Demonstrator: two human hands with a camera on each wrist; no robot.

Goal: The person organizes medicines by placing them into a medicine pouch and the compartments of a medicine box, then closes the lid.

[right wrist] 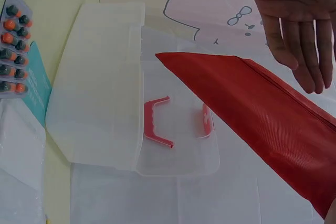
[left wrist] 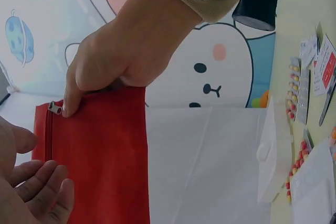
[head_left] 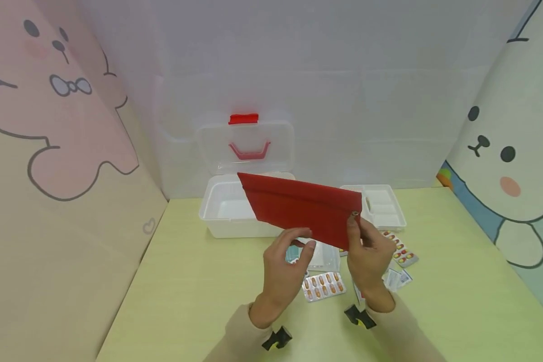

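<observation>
A flat red zipper pouch [head_left: 298, 208] is held up above the table, tilted, its zipper running along the upper edge. My right hand [head_left: 370, 251] pinches its right end, the thumb beside the metal zipper pull [left wrist: 54, 108]. Near the pouch's lower edge is my left hand [head_left: 287, 269], its fingers loosely bent and holding nothing. In the right wrist view the left hand [right wrist: 302, 35] shows its fingers extended beside the zipper side of the pouch [right wrist: 262, 129].
Behind the pouch stands a clear plastic box [head_left: 244, 229], its lid [head_left: 249, 146] raised, with red handle and latch. A white compartment tray [head_left: 382, 206] lies at back right. Below the hands are blister packs of capsules [head_left: 323, 286], small packets [head_left: 395, 278] and a clear bag [head_left: 330, 257].
</observation>
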